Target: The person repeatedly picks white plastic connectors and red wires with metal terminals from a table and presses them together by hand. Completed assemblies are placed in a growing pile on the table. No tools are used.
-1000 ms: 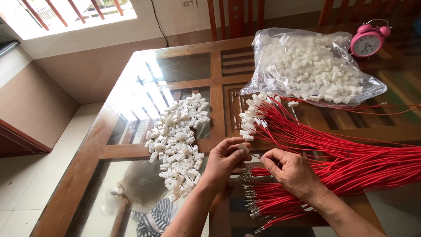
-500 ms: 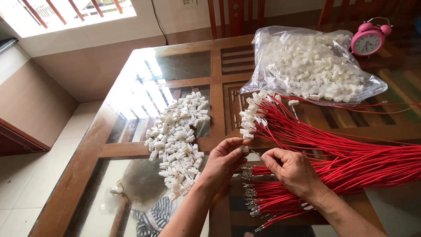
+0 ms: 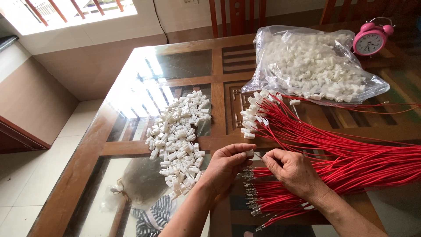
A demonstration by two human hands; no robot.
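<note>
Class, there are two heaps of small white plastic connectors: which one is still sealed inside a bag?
The far heap of white plastic connectors, inside the clear plastic bag; the loose heap lies bare on the glass.

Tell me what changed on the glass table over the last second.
Almost nothing. The left hand pinches a small white plastic connector and the right hand meets it at the fingertips, as before. The loose pile of white connectors, red wire bundle, clear bag and pink alarm clock stayed put.

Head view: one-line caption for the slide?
Left hand pinches a white plastic connector against a red wire held by the right hand, between a loose connector pile and red wire bundles.
</note>
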